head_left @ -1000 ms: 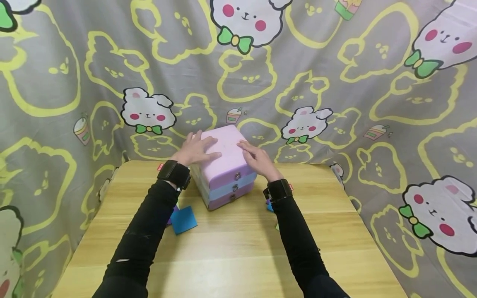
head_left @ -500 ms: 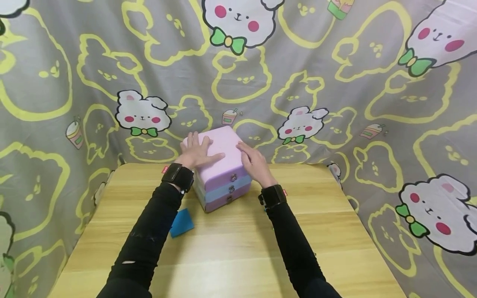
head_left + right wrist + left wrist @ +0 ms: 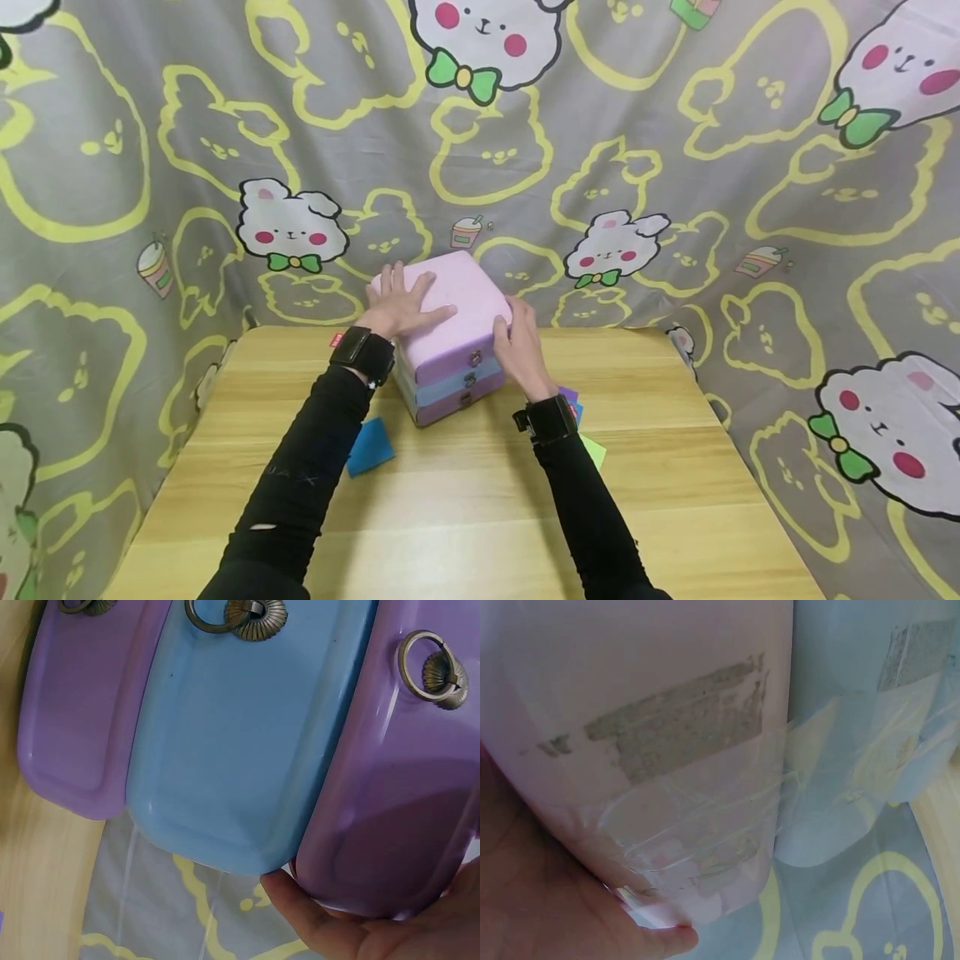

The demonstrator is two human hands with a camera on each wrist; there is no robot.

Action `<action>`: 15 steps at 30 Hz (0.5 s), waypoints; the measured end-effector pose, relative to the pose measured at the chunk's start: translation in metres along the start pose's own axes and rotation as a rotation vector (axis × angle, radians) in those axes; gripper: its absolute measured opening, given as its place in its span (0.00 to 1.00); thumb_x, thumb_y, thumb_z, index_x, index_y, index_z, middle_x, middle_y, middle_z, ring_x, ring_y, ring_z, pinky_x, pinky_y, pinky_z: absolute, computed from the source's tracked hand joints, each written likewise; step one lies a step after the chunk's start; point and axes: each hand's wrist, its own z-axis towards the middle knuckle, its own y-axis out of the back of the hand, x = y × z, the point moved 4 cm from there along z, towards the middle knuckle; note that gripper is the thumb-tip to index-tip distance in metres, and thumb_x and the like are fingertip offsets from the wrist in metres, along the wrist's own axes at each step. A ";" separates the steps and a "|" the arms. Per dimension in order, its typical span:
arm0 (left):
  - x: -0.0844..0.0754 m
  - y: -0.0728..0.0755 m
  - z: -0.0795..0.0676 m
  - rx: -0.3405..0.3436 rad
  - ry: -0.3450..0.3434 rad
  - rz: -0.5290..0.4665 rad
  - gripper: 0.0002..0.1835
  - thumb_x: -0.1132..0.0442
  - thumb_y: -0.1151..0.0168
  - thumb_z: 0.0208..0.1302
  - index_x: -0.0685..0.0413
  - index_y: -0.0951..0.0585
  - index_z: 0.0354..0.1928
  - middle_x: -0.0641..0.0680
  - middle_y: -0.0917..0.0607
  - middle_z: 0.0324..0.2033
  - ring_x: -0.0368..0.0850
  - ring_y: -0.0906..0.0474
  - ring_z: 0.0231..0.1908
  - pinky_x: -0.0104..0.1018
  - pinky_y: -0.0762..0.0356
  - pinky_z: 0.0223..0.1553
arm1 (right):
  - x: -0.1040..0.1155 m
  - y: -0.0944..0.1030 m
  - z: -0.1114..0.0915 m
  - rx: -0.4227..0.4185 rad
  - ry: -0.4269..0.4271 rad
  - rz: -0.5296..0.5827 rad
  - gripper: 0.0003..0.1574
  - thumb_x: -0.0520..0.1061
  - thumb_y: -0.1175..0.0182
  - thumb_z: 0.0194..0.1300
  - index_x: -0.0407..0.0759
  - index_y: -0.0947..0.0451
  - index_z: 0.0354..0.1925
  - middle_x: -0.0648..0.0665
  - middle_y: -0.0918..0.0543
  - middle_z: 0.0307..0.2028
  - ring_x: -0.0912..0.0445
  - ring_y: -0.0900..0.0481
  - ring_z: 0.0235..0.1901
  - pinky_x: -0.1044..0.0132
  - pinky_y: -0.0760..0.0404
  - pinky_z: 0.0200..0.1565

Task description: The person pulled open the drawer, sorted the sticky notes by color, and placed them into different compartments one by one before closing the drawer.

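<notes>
A small three-tier drawer box [image 3: 461,296] stands at the back of the table, turned at an angle. It is pinkish purple at top and bottom and light blue in the middle [image 3: 232,735], with a brass ring pull [image 3: 435,671] on each front. My left hand [image 3: 397,310] rests on the top near the left edge, fingers spread. On the right, my right hand [image 3: 521,352] grips the upper tier's edge, its thumb on top and fingers bent over the side. Clear tape [image 3: 690,817] and grey residue patches show on one side.
A blue paper square [image 3: 370,447] lies by the left forearm. Purple and blue slips [image 3: 572,403] and a light green one [image 3: 594,451] lie partly behind the right forearm. A patterned curtain [image 3: 495,167] surrounds the wooden table [image 3: 450,533].
My right hand has shifted from lying along the top's right edge to gripping that edge nearer the front corner. The left hand has slid slightly, with fingers more spread.
</notes>
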 end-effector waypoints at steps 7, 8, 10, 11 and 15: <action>0.000 -0.001 -0.001 -0.018 0.007 0.001 0.51 0.21 0.58 0.63 0.37 0.53 0.82 0.72 0.68 0.79 0.72 0.75 0.79 0.78 0.67 0.74 | -0.002 0.002 -0.007 0.005 0.000 0.007 0.33 0.53 0.60 0.77 0.43 0.42 0.75 0.37 0.41 0.74 0.41 0.32 0.70 0.44 0.31 0.72; 0.001 -0.001 -0.002 -0.027 0.008 0.003 0.51 0.22 0.58 0.63 0.37 0.52 0.82 0.72 0.68 0.79 0.72 0.74 0.79 0.78 0.66 0.74 | -0.002 0.002 -0.008 0.006 0.007 0.007 0.33 0.53 0.60 0.78 0.43 0.42 0.75 0.36 0.41 0.74 0.40 0.32 0.70 0.44 0.31 0.72; 0.001 0.001 -0.004 -0.042 0.007 0.013 0.49 0.22 0.58 0.64 0.37 0.51 0.81 0.72 0.67 0.79 0.72 0.73 0.79 0.78 0.64 0.74 | -0.001 0.002 -0.010 0.012 0.015 0.008 0.33 0.52 0.60 0.79 0.42 0.43 0.75 0.36 0.42 0.74 0.40 0.33 0.70 0.44 0.32 0.73; 0.000 0.002 -0.006 -0.048 0.003 0.012 0.49 0.23 0.58 0.65 0.38 0.51 0.81 0.72 0.66 0.79 0.72 0.73 0.79 0.78 0.63 0.73 | -0.002 0.002 -0.011 0.013 0.014 0.008 0.33 0.52 0.61 0.79 0.43 0.44 0.76 0.35 0.42 0.74 0.40 0.33 0.70 0.44 0.32 0.73; -0.004 0.004 -0.008 -0.059 -0.014 0.015 0.49 0.23 0.59 0.65 0.38 0.51 0.81 0.73 0.65 0.79 0.72 0.71 0.79 0.79 0.63 0.73 | -0.004 0.006 -0.016 0.018 0.004 0.014 0.32 0.51 0.62 0.79 0.45 0.44 0.76 0.36 0.43 0.74 0.39 0.32 0.69 0.43 0.32 0.72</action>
